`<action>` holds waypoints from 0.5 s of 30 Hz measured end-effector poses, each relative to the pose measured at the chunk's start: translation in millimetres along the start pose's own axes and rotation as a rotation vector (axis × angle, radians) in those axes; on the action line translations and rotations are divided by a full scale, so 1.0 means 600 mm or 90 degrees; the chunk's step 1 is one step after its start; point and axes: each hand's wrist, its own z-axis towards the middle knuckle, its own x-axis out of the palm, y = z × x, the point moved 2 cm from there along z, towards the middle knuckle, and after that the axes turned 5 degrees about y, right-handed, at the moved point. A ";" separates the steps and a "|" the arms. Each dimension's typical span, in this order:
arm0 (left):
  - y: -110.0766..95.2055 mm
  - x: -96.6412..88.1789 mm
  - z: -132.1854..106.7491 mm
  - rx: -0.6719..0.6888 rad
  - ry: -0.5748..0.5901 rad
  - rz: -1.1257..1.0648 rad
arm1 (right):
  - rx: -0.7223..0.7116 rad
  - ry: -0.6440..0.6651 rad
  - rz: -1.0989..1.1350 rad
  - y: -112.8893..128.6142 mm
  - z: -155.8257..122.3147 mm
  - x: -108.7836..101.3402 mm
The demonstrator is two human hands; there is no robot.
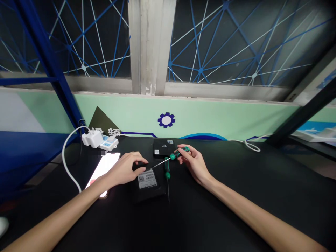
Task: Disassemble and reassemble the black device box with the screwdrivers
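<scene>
Right hand (193,162): thumb and fingertips pinching a green-and-black screwdriver (176,154), its thin shaft angled left toward a black labelled drive (147,180) at centre. Left hand (125,169): fingers pressed together, curved over the drive's upper edge; grip cannot be told. Second green screwdriver (167,171): lying just right of the drive. Also on the black table (236,196): smartphone (102,173) beside the left hand, black box (163,147) above the drive, white charger (91,138) and power strip (108,142) at upper left.

An electronics workshop or lab: black workbench (223,182), power strip (109,142) with charger (91,138), gear emblem (166,120) on the wall (210,115).
</scene>
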 end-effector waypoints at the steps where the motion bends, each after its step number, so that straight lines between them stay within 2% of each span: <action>1: 0.001 0.001 0.000 -0.012 -0.017 0.021 | -0.004 0.002 -0.003 0.000 0.000 0.001; 7: 0.003 0.011 0.001 -0.107 -0.078 0.066 | -0.037 -0.014 -0.041 0.001 0.002 -0.003; 15: 0.003 0.015 0.000 -0.110 -0.067 0.035 | -0.104 -0.014 -0.112 0.019 0.002 -0.008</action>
